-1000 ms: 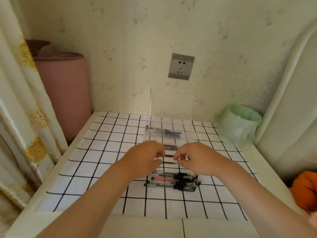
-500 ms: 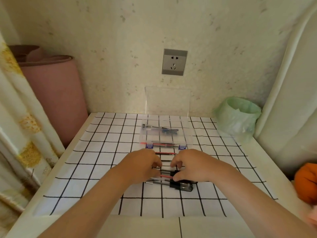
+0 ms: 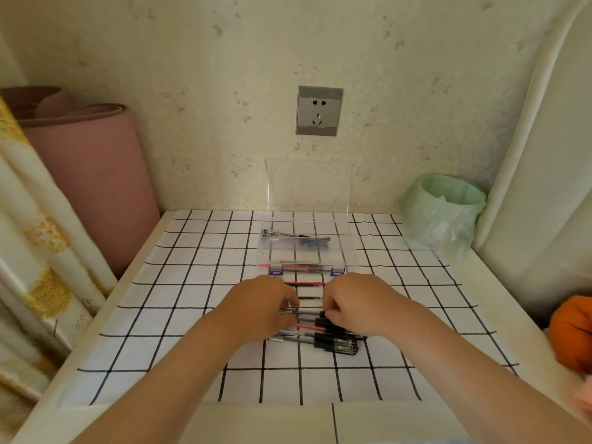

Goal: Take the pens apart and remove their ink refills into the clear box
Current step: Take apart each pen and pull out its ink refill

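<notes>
Both your hands rest on the pile of pens [image 3: 320,334] with fingers curled. Your left hand [image 3: 266,307] pinches the tip end of a clear pen [image 3: 304,312] at the far side of the pile, and your right hand [image 3: 355,304] closes on the same pen at its black cap end. How firmly either hand grips it you cannot tell, since the knuckles hide the fingertips.

The pile lies on the checked mat [image 3: 192,299] just under your hands, pens side by side with tips to the left and black caps to the right. One shows a red refill inside.

Two loose refills lie on the mat between your hands and the box [image 3: 306,251]: a red refill [image 3: 304,283] nearer the box, a dark refill [image 3: 309,296] nearer you.

That clear box sits just beyond your hands, its lid [image 3: 307,187] standing open against the wall. Inside, refills lie along the near wall, and some pen parts, one blue, lie toward the far side.

A green bin [image 3: 445,213] stands at the far right corner of the table.
</notes>
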### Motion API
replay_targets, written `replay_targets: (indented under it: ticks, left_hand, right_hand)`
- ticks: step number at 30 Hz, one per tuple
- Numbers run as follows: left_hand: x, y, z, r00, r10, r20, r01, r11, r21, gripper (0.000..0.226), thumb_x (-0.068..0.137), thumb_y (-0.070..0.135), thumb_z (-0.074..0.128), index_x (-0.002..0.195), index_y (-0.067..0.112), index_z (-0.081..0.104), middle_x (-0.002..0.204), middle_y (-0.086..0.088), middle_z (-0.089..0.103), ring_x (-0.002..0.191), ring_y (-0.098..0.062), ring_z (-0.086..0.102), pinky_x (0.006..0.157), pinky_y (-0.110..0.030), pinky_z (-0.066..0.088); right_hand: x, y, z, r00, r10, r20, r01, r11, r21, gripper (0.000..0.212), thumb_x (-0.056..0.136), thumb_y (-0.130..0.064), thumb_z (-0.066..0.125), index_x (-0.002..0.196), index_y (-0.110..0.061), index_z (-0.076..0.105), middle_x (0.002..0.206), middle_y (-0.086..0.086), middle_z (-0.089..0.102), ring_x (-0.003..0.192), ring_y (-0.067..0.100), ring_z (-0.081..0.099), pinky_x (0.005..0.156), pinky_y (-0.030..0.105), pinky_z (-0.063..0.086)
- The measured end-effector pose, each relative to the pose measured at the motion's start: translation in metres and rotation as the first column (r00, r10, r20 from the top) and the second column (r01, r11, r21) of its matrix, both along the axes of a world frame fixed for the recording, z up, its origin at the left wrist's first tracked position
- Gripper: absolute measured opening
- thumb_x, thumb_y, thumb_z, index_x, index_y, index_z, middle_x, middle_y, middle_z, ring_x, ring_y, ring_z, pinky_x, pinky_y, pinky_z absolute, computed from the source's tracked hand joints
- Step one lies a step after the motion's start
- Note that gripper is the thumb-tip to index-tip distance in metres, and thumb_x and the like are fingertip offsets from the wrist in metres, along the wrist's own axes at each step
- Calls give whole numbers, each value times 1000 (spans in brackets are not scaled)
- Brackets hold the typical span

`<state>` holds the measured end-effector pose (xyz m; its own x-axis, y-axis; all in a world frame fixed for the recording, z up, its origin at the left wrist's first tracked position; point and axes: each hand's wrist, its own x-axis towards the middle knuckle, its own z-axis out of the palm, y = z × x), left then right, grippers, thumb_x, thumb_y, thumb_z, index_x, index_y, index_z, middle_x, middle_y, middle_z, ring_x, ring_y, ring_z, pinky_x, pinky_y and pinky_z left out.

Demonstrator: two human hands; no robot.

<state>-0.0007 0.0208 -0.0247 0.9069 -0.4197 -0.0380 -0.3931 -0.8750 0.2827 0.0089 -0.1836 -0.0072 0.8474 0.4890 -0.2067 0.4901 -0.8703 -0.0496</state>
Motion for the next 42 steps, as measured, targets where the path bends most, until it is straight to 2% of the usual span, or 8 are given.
replay_targets:
  ticks: [8, 18, 21, 24, 30, 33, 37, 42]
  left_hand:
    - [8, 4, 6, 992, 63, 108, -57, 997, -58, 16, 93, 38, 58, 101, 32, 71, 92, 10, 65, 87, -10, 58, 83, -30, 49]
    - [9, 9, 15, 990, 59, 132, -38, 986, -160, 15, 94, 33, 60, 108, 31, 65, 95, 14, 58, 81, -3, 54, 73, -20, 46]
    - [4, 5, 19, 990, 17, 138, 12, 978, -207, 24, 94, 37, 59, 117, 37, 58, 98, 18, 61, 77, 0, 53, 67, -14, 42]
    - [2, 2, 24, 979, 6, 202, 32, 983, -183, 21, 96, 42, 54, 114, 34, 61, 95, 14, 66, 78, -2, 55, 66, -20, 44]
    - [8, 11, 32, 978, 34, 207, 16, 972, -234, 14, 98, 35, 52, 104, 30, 62, 83, 11, 65, 74, -7, 57, 65, -26, 48]
    - [11, 13, 32, 977, 33, 210, 13, 977, -213, 12, 98, 35, 51, 103, 31, 61, 78, 11, 62, 69, -5, 54, 58, -19, 39]
    - [14, 16, 27, 982, 84, 171, -59, 987, -147, 10, 98, 37, 50, 102, 34, 59, 82, 11, 62, 71, -4, 54, 59, -19, 38]
    - [18, 24, 18, 980, 172, 102, -162, 982, -101, 13, 97, 40, 51, 106, 35, 58, 92, 12, 63, 80, -7, 57, 69, -24, 47]
  right_hand:
    - [0, 9, 5, 997, -26, 67, 0, 934, 357, 25, 99, -32, 48, 116, -25, 65, 103, -5, 59, 90, 13, 57, 81, 31, 48]
    - [4, 9, 3, 998, 2, 60, -18, 961, 275, 32, 103, -37, 38, 94, -17, 63, 81, -3, 59, 72, 15, 55, 63, 32, 42]
    - [2, 10, 6, 997, -2, 75, -20, 955, 296, 27, 104, -32, 36, 103, -20, 60, 86, -3, 59, 76, 16, 55, 63, 30, 39]
    - [-3, 16, 10, 990, 25, 140, -65, 953, 295, 24, 104, -30, 35, 109, -22, 57, 88, -3, 60, 78, 16, 55, 65, 31, 41]
    - [5, 19, 17, 947, 57, 315, -143, 956, 257, 26, 104, -37, 34, 108, -23, 56, 63, -11, 44, 60, 15, 46, 55, 30, 31]
    - [8, 20, 22, 972, 50, 231, -119, 949, 292, 27, 104, -41, 36, 111, -26, 57, 61, -14, 40, 61, 12, 43, 56, 30, 31]
    - [10, 10, 21, 999, -52, 12, 45, 946, 320, 36, 99, -49, 42, 130, -31, 43, 89, -13, 58, 72, 10, 52, 62, 29, 40]
    - [26, -22, 6, 974, -165, -157, 190, 968, 163, 35, 97, -7, 40, 118, -26, 60, 111, -2, 47, 82, 11, 48, 59, 15, 32]
